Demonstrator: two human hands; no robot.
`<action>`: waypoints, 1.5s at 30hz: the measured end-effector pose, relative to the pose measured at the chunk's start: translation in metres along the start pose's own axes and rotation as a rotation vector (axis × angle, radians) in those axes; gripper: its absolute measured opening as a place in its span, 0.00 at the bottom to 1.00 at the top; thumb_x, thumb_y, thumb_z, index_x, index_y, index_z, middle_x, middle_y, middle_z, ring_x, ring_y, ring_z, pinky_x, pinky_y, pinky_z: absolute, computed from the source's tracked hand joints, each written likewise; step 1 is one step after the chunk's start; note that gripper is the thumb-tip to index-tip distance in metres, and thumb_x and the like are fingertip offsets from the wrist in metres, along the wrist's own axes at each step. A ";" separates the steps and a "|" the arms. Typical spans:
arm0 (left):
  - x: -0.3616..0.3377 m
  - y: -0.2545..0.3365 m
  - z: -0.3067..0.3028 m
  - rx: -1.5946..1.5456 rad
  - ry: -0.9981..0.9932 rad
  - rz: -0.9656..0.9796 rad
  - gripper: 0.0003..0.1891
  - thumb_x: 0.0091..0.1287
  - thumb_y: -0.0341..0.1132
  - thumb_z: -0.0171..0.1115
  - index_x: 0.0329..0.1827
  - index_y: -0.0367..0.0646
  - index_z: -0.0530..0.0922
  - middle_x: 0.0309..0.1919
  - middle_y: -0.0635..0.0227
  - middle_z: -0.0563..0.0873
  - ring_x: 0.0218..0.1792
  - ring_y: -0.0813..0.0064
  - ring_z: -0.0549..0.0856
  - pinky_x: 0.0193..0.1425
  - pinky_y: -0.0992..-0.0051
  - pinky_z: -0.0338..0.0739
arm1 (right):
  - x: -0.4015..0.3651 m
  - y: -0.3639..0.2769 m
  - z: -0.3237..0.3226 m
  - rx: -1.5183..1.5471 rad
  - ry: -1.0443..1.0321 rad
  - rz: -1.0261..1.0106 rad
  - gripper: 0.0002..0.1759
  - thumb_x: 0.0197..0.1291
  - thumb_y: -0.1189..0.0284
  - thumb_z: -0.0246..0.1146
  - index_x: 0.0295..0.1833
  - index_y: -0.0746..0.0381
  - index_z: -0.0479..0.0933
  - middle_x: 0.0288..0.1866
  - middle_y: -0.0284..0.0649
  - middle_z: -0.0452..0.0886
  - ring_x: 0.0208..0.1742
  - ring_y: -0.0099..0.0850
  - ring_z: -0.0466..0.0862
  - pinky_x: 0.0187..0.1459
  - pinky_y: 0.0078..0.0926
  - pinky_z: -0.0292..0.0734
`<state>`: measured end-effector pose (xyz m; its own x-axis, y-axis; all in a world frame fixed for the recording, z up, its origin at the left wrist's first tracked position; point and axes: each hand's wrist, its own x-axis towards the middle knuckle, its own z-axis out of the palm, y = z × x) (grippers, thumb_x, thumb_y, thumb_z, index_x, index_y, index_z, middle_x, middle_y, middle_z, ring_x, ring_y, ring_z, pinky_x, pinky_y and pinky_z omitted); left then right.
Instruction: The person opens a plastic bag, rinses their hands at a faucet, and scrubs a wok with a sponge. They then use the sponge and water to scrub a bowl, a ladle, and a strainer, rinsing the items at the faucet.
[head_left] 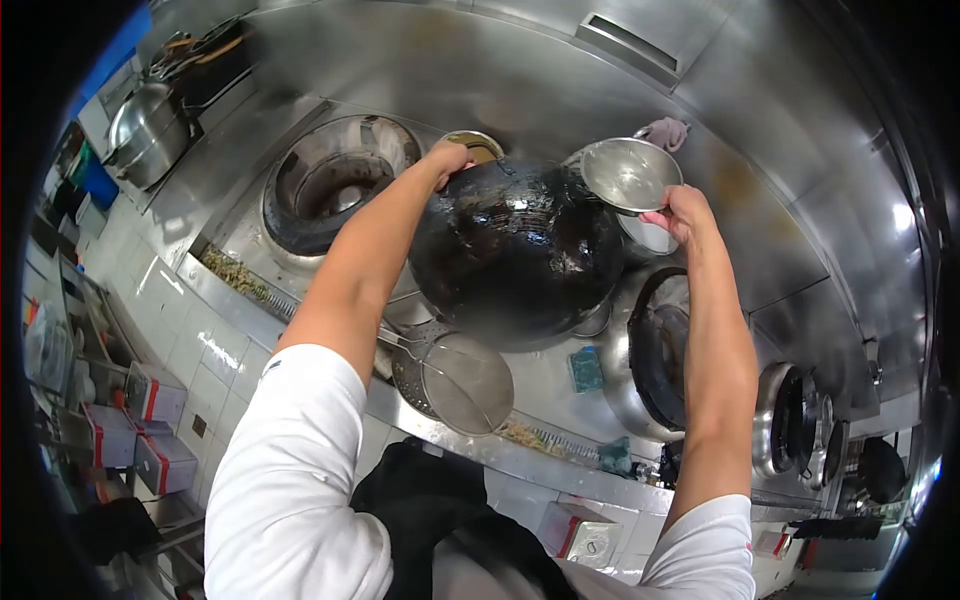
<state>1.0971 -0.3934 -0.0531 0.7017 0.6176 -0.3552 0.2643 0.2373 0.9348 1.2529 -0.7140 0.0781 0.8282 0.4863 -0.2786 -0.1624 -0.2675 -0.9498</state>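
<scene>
A big black wok (pixel 515 265) stands tipped at the middle of the steel range, its wet, shiny outer side facing me. My left hand (pixel 452 162) is closed at the wok's upper left edge, with its fingertips partly hidden. In my right hand (pixel 682 212) is the rim of a shallow round metal bowl (pixel 628 172), held above and to the right of the wok. Beneath that bowl shows part of a white container (pixel 650 236). Just behind my left hand is a round vessel with a yellowish inside (pixel 478 146).
An uncovered burner ring (pixel 290 215) is on the left, and another dark-rimmed burner (pixel 645 380) on the right. A mesh strainer (pixel 468 385) lies at the range's front edge. Nearby are a green scouring pad (pixel 586 370) and a gutter with food scraps (pixel 235 275).
</scene>
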 end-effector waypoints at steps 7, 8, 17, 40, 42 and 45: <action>0.065 -0.022 -0.003 1.298 0.122 0.497 0.20 0.60 0.45 0.55 0.41 0.36 0.81 0.39 0.50 0.84 0.43 0.56 0.84 0.43 0.64 0.78 | -0.003 -0.021 0.057 -0.027 -0.074 -0.031 0.21 0.49 0.85 0.46 0.51 0.82 0.63 0.42 0.59 0.75 0.30 0.51 0.82 0.29 0.30 0.86; 0.038 -0.015 -0.001 1.093 0.233 0.457 0.21 0.59 0.47 0.56 0.41 0.36 0.82 0.39 0.50 0.84 0.41 0.57 0.84 0.43 0.65 0.78 | 0.000 -0.022 0.061 -0.019 -0.080 -0.009 0.21 0.49 0.85 0.45 0.52 0.82 0.62 0.43 0.60 0.74 0.31 0.51 0.82 0.29 0.30 0.86; 0.001 -0.017 -0.033 0.423 0.032 0.214 0.16 0.59 0.44 0.62 0.37 0.37 0.81 0.34 0.62 0.84 0.36 0.68 0.82 0.38 0.65 0.76 | -0.010 -0.007 0.039 -0.051 -0.021 -0.041 0.22 0.50 0.85 0.46 0.53 0.79 0.61 0.44 0.58 0.74 0.30 0.49 0.83 0.27 0.31 0.87; 0.030 -0.052 -0.066 0.055 0.033 -0.072 0.13 0.60 0.36 0.58 0.40 0.34 0.79 0.35 0.56 0.84 0.31 0.64 0.84 0.33 0.61 0.78 | -0.037 0.032 0.030 -0.420 0.173 -0.271 0.29 0.52 0.80 0.49 0.64 0.59 0.64 0.49 0.46 0.78 0.34 0.35 0.84 0.22 0.28 0.83; 0.028 -0.050 -0.063 0.094 0.044 -0.069 0.12 0.57 0.34 0.58 0.38 0.33 0.79 0.34 0.56 0.84 0.31 0.63 0.84 0.33 0.61 0.78 | -0.031 0.027 0.049 -0.462 0.170 -0.417 0.31 0.50 0.79 0.50 0.65 0.60 0.64 0.51 0.50 0.78 0.35 0.38 0.84 0.22 0.28 0.82; 0.036 -0.056 -0.074 0.146 0.047 -0.026 0.11 0.52 0.30 0.59 0.35 0.31 0.79 0.31 0.56 0.84 0.31 0.63 0.84 0.32 0.62 0.77 | -0.024 0.017 0.075 -0.587 0.190 -0.493 0.32 0.51 0.78 0.52 0.66 0.59 0.62 0.51 0.54 0.77 0.43 0.45 0.83 0.33 0.34 0.83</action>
<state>1.0593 -0.3289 -0.1182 0.6627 0.6477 -0.3759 0.3780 0.1441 0.9145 1.1894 -0.6678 0.0577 0.8170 0.5270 0.2340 0.5131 -0.4792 -0.7121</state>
